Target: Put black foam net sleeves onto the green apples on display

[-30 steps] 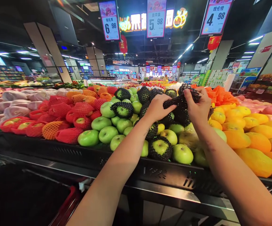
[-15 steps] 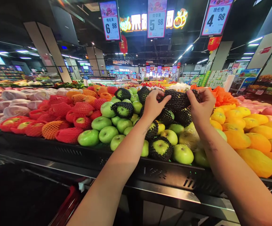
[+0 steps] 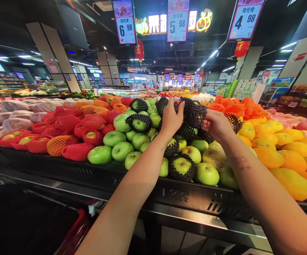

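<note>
A black foam fruit net is held up above the green apples, bunched between my two hands. My left hand pinches its left edge between thumb and fingers. At the lower right edge of the net, my right hand has its fingers curled against the mesh; some fingertips are hidden behind it. Whether fruit is inside the net I cannot tell. Below lie loose green apples, and a netted green apple sits at the tray's front. Another black net shows behind my right wrist.
Red-netted apples are heaped to the left and oranges to the right. A black tray edge and a metal rail run along the front. Price signs hang overhead. A red-framed cart stands lower left.
The net has gone from stretched sideways between my hands to bunched and more upright. My right hand has moved left and down, and its grip has turned.
</note>
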`<state>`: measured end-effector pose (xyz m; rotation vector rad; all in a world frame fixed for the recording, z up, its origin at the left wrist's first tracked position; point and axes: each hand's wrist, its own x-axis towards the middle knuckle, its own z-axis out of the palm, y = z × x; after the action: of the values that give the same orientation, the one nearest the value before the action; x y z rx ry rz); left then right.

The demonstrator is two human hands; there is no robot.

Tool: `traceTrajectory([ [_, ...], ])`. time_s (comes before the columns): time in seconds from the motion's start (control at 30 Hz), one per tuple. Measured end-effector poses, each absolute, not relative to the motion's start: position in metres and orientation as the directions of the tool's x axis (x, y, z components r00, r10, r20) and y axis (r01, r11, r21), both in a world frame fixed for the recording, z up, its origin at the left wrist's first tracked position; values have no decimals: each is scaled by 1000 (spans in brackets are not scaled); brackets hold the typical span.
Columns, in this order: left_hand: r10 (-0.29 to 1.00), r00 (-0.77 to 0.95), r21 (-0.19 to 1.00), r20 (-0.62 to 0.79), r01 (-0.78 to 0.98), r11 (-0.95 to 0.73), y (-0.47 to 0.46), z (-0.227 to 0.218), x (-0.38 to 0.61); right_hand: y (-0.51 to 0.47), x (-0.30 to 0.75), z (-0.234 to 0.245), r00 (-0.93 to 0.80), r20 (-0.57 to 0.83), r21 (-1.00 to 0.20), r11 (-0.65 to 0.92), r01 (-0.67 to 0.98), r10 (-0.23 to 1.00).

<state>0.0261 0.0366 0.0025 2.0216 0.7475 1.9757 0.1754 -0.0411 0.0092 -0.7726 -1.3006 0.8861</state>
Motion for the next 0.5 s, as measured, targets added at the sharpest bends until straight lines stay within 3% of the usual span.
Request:
traceTrajectory([
  [0.07, 443, 8, 432, 897, 200, -879, 35, 2, 27, -37, 175, 6, 115, 482, -873, 488, -26, 869],
  [0.23, 323, 118, 299, 939, 184, -936, 32, 2, 26, -23, 185, -1, 284, 432, -886, 461, -39, 856],
  [0.37, 377, 129, 362, 917, 128, -923, 35, 0, 27, -24, 185, -1, 308, 585, -795, 606, 34, 750],
  [0.5, 457, 197, 450, 867, 83, -889, 37, -4, 30, -35, 177, 2, 153, 773, -634, 758, 155, 615],
])
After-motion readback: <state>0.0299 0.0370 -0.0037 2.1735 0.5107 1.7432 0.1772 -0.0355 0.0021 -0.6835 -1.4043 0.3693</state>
